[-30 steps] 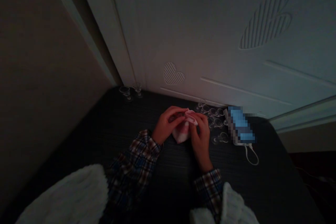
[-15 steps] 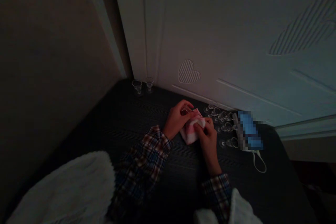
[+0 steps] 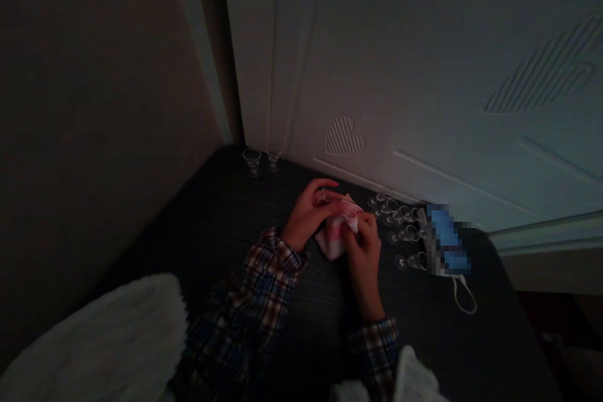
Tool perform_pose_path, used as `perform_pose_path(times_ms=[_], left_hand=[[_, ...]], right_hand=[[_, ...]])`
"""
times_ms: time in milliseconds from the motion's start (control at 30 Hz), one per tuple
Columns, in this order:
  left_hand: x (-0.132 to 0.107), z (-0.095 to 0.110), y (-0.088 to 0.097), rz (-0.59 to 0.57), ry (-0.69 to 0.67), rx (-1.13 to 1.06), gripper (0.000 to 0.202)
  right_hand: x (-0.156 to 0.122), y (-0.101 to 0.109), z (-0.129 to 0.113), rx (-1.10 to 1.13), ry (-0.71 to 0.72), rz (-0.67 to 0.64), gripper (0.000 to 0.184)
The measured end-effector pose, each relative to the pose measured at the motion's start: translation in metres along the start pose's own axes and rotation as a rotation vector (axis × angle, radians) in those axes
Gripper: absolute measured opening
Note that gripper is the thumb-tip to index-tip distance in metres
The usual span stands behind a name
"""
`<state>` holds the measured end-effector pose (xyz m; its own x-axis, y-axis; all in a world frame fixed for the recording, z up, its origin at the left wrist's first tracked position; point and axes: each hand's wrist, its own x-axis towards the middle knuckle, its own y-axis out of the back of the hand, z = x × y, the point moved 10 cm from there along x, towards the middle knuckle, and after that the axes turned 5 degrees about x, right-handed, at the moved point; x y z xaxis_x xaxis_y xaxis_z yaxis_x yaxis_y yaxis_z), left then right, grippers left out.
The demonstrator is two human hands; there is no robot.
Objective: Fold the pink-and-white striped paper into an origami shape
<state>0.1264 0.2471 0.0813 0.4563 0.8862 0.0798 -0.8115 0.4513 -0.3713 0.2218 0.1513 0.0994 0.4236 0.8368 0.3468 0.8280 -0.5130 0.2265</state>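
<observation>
The scene is dim. My left hand (image 3: 308,213) curls round a small clear glass that barely shows between its fingers. My right hand (image 3: 363,246) pinches a pink and white cloth (image 3: 333,233) and presses it against that glass. Both hands meet over the dark striped table (image 3: 226,226), near its back edge. Plaid sleeves cover both wrists.
Several small clear stemmed glasses (image 3: 400,232) lie and stand right of my hands. Two more glasses (image 3: 262,157) stand in the back left corner. A blurred blue object (image 3: 447,245) with a white cord loop (image 3: 464,301) lies at the right. A white panelled door (image 3: 424,75) rises behind.
The view has shifted, so the door and table sit further right in the picture. My hands have stayed together, turning the cloth around the glass.
</observation>
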Motion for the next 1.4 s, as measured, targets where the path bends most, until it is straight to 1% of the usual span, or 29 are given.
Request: perform_pose_path(times_ms=[167,300,433,567,700,800,900,1000,1167,1267,1400], left_hand=[[-0.002,-0.002,-0.004,-0.063,0.024,0.044,0.051],[-0.002,-0.002,-0.006,-0.065,0.037,0.044,0.053],[0.0,-0.003,-0.006,-0.058,0.025,0.068,0.048],[0.002,-0.004,-0.002,-0.039,0.009,0.145,0.041],[0.003,-0.003,0.007,0.027,0.0,0.249,0.034],[0.002,-0.001,0.012,0.074,-0.006,0.25,0.031],[0.002,0.001,0.013,0.088,-0.019,0.242,0.03],[0.002,0.002,0.011,0.083,-0.025,0.24,0.028],[0.002,0.001,0.015,0.114,-0.036,0.24,0.03],[0.003,0.001,0.02,0.149,-0.075,0.257,0.031],[0.003,0.004,0.023,0.184,-0.125,0.33,0.029]], right_hand=[[0.003,0.003,0.005,0.082,-0.025,-0.009,0.021],[0.005,0.005,0.012,0.159,-0.057,-0.01,0.023],[0.006,0.006,0.021,0.246,-0.069,-0.023,0.026],[0.005,0.008,0.028,0.321,-0.071,-0.015,0.024],[0.003,0.007,0.031,0.354,-0.1,-0.01,0.021],[0.002,0.007,0.029,0.364,-0.119,-0.007,0.022],[0.001,0.008,0.027,0.395,-0.131,0.005,0.024],[0.0,0.01,0.028,0.417,-0.157,0.042,0.025],[-0.002,0.021,0.034,0.433,-0.187,0.17,0.022],[-0.004,0.028,0.035,0.437,-0.185,0.241,0.021],[-0.006,0.034,0.033,0.39,-0.19,0.296,0.02]])
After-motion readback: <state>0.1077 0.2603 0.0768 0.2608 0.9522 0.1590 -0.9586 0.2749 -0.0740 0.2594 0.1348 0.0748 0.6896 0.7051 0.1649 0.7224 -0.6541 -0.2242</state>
